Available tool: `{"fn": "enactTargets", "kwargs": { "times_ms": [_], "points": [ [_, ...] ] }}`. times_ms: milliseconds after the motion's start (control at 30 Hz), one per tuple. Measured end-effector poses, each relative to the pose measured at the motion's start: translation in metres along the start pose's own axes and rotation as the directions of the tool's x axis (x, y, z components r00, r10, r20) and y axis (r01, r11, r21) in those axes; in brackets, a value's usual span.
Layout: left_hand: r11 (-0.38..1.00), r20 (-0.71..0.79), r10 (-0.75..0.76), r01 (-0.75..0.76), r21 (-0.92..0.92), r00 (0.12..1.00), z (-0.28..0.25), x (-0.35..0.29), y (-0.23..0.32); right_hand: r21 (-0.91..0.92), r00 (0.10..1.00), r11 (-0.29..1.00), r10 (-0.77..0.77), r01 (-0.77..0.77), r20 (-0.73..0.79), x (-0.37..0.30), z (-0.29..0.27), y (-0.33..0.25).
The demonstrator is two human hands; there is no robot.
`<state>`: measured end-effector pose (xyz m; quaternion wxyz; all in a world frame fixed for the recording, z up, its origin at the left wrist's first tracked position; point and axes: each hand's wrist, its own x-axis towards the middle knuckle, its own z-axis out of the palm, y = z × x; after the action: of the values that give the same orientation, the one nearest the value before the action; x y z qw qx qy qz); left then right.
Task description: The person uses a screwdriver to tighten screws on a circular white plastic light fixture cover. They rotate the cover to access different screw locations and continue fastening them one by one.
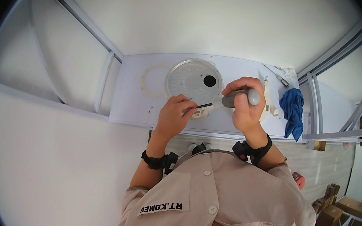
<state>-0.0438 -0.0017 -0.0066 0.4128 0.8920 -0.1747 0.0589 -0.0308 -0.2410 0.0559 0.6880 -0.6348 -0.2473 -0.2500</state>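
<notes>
My right hand wraps round the thick grey handle of a screwdriver, which lies sideways with its pale butt end to the right. Its dark-tipped shaft points left, where the fingertips of my left hand pinch together at the end. Whether a small screw sits between those fingers is too small to tell. Just under the shaft lies an off-white plastic part. Beyond both hands rests a round silvery metal disc with a black circle on it.
All this lies on a white table between pale walls. A thin cream ring lies left of the disc. At the right are white plastic pieces, another screwdriver and a crumpled blue cloth over the edge. Cardboard boxes stand lower right.
</notes>
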Motion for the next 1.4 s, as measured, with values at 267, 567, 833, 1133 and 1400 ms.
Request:
{"fn": "enactTargets", "kwargs": {
  "times_ms": [267,567,833,1133,1400],
  "points": [
    [0.999,-0.021,0.036,-0.037,-0.04,0.999,0.002,-0.002,-0.004,-0.061,0.996,0.998,0.029,-0.025,0.079,0.001,0.007,0.006],
    [0.997,-0.008,0.05,-0.05,-0.054,0.999,0.003,-0.003,-0.01,-0.294,0.981,0.942,-0.117,0.16,0.157,0.015,0.027,0.003],
    [0.996,-0.024,0.061,-0.062,-0.062,0.998,0.004,-0.005,-0.011,-0.283,0.894,0.914,-0.154,0.29,0.421,0.045,0.017,-0.03],
    [0.988,0.005,0.107,-0.105,-0.116,0.994,0.0,-0.003,-0.012,-0.242,0.865,0.95,-0.052,0.196,0.498,0.047,0.012,-0.044],
    [0.987,-0.013,0.094,-0.094,-0.131,0.996,0.002,-0.006,-0.016,-0.329,0.912,0.91,-0.109,0.252,0.396,0.048,0.017,-0.046]
  ]
}}
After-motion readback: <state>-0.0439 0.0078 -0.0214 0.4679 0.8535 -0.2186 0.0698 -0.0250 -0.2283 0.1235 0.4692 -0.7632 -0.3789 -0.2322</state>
